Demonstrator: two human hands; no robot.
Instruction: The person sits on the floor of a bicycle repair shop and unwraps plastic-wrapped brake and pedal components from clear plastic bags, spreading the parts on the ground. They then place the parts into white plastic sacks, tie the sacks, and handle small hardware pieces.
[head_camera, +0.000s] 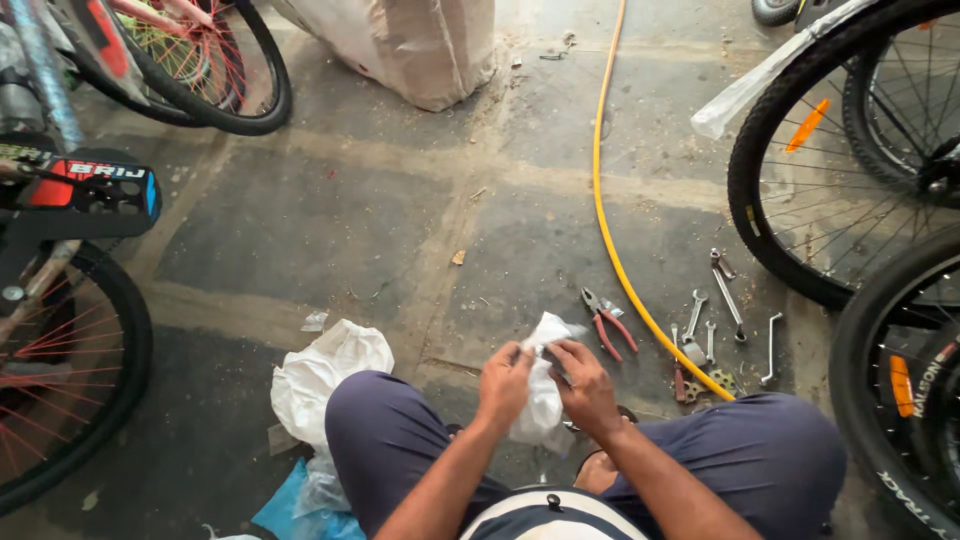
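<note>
A dusty stone floor (330, 220) with bicycle wheels around. Both hands, left hand (503, 385) and right hand (587, 388), pinch a small plastic bag (543, 395) between the knees; it looks only partly opened. Pliers (608, 322) and spanners (712, 318) lie untouched nearby.

We cannot see what the bag (543, 385) holds; our hands cover its middle, and the wheels (850, 150) run off-frame.
</note>
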